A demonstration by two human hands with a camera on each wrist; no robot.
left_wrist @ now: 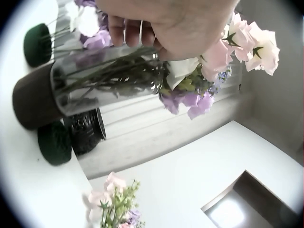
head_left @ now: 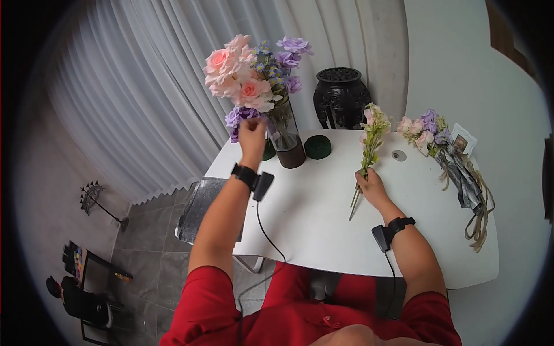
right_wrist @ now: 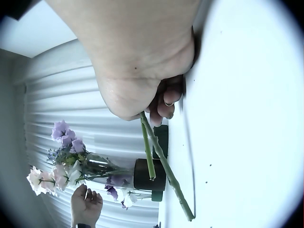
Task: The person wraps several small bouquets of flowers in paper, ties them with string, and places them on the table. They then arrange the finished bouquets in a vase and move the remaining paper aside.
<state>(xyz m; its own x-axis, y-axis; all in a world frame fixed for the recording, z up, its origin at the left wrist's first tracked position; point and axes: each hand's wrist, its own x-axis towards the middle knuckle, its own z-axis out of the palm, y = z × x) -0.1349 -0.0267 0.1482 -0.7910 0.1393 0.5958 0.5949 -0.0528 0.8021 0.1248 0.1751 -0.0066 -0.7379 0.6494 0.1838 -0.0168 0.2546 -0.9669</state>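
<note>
A glass vase [head_left: 284, 128] with a dark brown base stands on the white table, filled with pink roses [head_left: 254, 89], purple flowers [head_left: 293, 46] and small blue blossoms. My left hand [head_left: 252, 137] is beside its rim, just below the roses, with fingers loosely bent and nothing visible in them. Beyond that hand, purple flowers [head_left: 239, 117] stand in a green foam block [left_wrist: 38, 45]. My right hand [head_left: 372, 187] grips the green stems [right_wrist: 164, 164] of a small pink and pale yellow-green flower bunch [head_left: 374, 130]. The bare stem ends poke out below the fingers.
Another green foam block [head_left: 318, 147] sits right of the vase. A wrapped bouquet [head_left: 456, 155] with ribbon lies at the table's right, near a small framed picture [head_left: 463, 140]. Behind the table is a black carved stool [head_left: 341, 98]. At far left, another person [head_left: 81, 300] sits.
</note>
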